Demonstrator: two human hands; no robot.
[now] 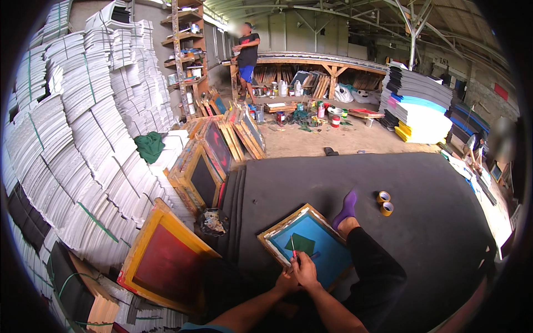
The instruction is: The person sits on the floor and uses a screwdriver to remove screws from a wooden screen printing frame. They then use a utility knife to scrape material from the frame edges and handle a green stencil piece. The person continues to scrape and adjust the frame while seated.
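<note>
In front of me lies a wooden screen-printing frame [267, 237] with blue mesh and whitish strips along its inner edges. A dark green square [303, 244] shows on the blue mesh. My right hand [305, 271] is closed around a slim tool [294, 253] with a red handle and a thin metal shaft, which points away from me over the green square. Whether it is a screwdriver or a blade cannot be told. Against the right hand, my left hand [286, 282] is closed too, and its fingers hide what they grip. Both hands are above the near part of the frame.
My foot in a purple sock [347, 206] rests beside the frame on dark foam sheets [422, 222]. Two tape rolls [385, 203] lie farther right. Left are a red-mesh frame [172, 266], a debris-filled container [213, 222] and white sheet stacks [72, 133]. Another person [247, 55] stands far back.
</note>
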